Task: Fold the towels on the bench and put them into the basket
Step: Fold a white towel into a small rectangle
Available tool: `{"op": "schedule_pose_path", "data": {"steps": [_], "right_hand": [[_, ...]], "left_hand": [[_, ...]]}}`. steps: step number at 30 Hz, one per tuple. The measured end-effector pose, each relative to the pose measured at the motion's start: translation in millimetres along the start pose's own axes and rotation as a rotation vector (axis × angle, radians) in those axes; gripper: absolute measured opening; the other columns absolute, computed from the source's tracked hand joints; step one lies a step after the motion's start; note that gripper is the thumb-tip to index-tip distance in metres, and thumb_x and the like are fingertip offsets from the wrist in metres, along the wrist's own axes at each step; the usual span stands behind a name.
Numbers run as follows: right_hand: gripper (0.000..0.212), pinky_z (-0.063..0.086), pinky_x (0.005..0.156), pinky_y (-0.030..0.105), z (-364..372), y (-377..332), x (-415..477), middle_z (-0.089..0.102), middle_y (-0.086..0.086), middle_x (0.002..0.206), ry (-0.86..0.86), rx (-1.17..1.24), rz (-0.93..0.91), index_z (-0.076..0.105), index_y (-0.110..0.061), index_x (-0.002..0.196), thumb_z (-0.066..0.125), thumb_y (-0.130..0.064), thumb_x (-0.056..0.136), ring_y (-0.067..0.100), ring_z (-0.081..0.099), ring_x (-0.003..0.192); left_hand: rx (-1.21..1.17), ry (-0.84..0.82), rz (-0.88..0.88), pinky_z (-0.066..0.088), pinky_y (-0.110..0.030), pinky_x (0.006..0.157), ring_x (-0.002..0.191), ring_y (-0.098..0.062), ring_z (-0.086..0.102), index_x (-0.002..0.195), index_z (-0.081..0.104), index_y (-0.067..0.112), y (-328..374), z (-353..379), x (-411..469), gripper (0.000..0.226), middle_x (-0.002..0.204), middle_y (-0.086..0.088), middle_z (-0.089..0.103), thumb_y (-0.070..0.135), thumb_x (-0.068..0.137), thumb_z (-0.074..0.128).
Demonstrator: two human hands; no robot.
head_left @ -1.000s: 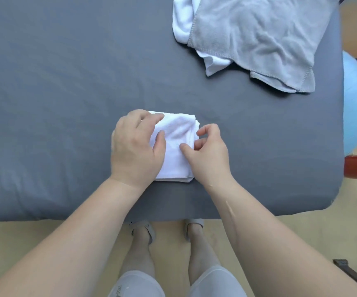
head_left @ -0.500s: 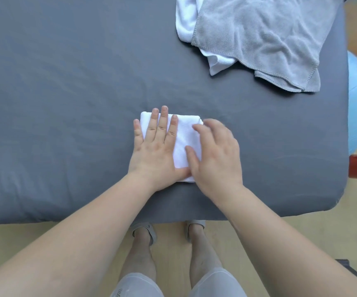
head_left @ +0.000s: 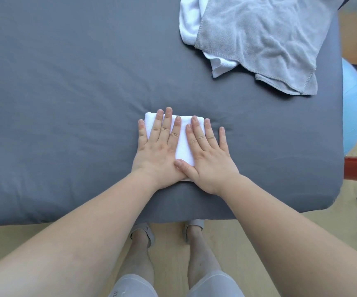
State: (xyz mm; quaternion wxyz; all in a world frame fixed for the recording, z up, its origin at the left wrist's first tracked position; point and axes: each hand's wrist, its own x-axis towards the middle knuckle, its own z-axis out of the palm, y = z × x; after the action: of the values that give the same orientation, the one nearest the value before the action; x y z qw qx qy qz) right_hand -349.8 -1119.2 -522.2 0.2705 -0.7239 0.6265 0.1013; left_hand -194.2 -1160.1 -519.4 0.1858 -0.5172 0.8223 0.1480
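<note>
Grey bench [head_left: 66, 103]: folded white towel [head_left: 182, 146] lies under flat fingers [head_left: 166, 125].

Wide bare bench [head_left: 66, 103] to the left, only the heap of grey towel [head_left: 256, 37] and white towel [head_left: 189, 20] at far right.

Faint print on shorts [head_left: 130, 286], seemingly illegible

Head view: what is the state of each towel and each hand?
small white towel: folded, flat on the bench.
grey towel: unfolded, rumpled, over the other white towel.
other white towel: unfolded, partly covered.
left hand: open, pressing the small white towel.
right hand: open, pressing it too.
</note>
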Motion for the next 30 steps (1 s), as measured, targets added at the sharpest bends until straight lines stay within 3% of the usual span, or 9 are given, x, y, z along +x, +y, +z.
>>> {"op": "schedule_pose_path", "data": {"steps": [6,9,12,15,17,22,25,28,30], "right_hand": [[0.092,-0.009,0.122,0.058,-16,-5,-11,-0.016,0.008,0.168,0.143,-0.043,-0.035,0.002,-0.019,0.162,0.003,-0.078,0.092,0.032,-0.021,0.153],[0.082,-0.003,0.121,0.063,-21,-3,-3,-0.004,0.010,0.169,0.243,-0.096,-0.169,0.015,-0.030,0.161,0.023,-0.077,0.094,0.041,-0.010,0.153],[0.081,0.004,0.124,0.057,-28,7,19,0.004,0.005,0.169,0.150,-0.147,-0.288,0.024,-0.042,0.157,0.035,-0.080,0.087,0.039,0.001,0.154],[0.079,0.029,0.117,0.049,-30,16,27,0.030,0.007,0.158,0.159,-0.095,-0.251,0.034,-0.044,0.153,0.041,-0.081,0.083,0.034,0.032,0.138],[0.077,0.036,0.108,0.047,-23,16,20,0.042,0.009,0.143,0.248,-0.058,-0.186,0.041,-0.039,0.151,0.043,-0.078,0.084,0.034,0.041,0.123],[0.072,0.040,0.082,0.042,7,-26,-37,0.050,0.005,0.109,0.332,0.016,0.168,0.046,-0.028,0.148,0.042,-0.068,0.089,0.030,0.046,0.094],[0.065,0.043,0.070,0.040,15,-50,-69,0.048,-0.001,0.092,0.309,0.044,0.231,0.051,-0.029,0.142,0.044,-0.066,0.089,0.027,0.047,0.082],[0.060,0.048,0.082,0.045,8,-49,-63,0.052,0.004,0.110,0.457,0.165,0.240,0.058,-0.025,0.135,0.066,-0.054,0.084,0.030,0.051,0.097],[0.081,0.041,0.101,0.046,-10,-41,-42,0.047,0.011,0.137,0.459,0.233,0.232,0.046,-0.022,0.148,0.077,-0.049,0.078,0.033,0.045,0.123]], "left_hand": [[-0.158,0.172,-0.030,-0.011,-0.058,0.119,0.151,-0.026,-0.022,0.156,-0.017,0.028,-24,-5,-34,0.110,0.163,-0.006,-0.026,0.091,0.075,0.021],[-0.355,0.262,-0.260,0.016,-0.050,0.120,0.149,-0.031,0.016,0.158,0.012,0.018,-33,0,-56,0.105,0.164,-0.011,0.017,0.081,0.080,0.043],[-0.508,0.222,-0.385,0.041,-0.044,0.102,0.121,-0.029,0.045,0.139,0.048,0.018,-37,-1,-58,0.079,0.130,-0.003,0.052,0.065,0.077,0.065],[-0.651,0.179,-0.429,0.050,-0.043,0.086,0.102,-0.022,0.053,0.104,0.059,0.028,-39,-9,-50,0.052,0.101,0.008,0.055,0.063,0.069,0.073],[-0.721,0.146,-0.437,0.051,-0.040,0.081,0.096,-0.019,0.055,0.097,0.058,0.029,-40,-14,-45,0.047,0.095,0.010,0.055,0.058,0.066,0.078],[-0.735,0.209,-0.261,0.048,-0.037,0.087,0.099,-0.022,0.058,0.109,0.066,0.025,-52,-25,-22,0.046,0.101,0.005,0.061,0.031,0.068,0.083],[-0.628,0.234,-0.177,0.045,-0.040,0.096,0.109,-0.027,0.055,0.123,0.064,0.020,-62,-35,-2,0.058,0.110,0.000,0.062,0.034,0.070,0.084],[-0.519,0.185,-0.088,0.041,-0.040,0.102,0.118,-0.026,0.050,0.130,0.059,0.021,-68,-43,5,0.063,0.120,0.000,0.060,0.043,0.075,0.080],[-0.460,0.107,0.013,0.037,-0.039,0.106,0.124,-0.024,0.046,0.136,0.055,0.023,-71,-48,2,0.069,0.127,0.002,0.056,0.047,0.076,0.077]]}}
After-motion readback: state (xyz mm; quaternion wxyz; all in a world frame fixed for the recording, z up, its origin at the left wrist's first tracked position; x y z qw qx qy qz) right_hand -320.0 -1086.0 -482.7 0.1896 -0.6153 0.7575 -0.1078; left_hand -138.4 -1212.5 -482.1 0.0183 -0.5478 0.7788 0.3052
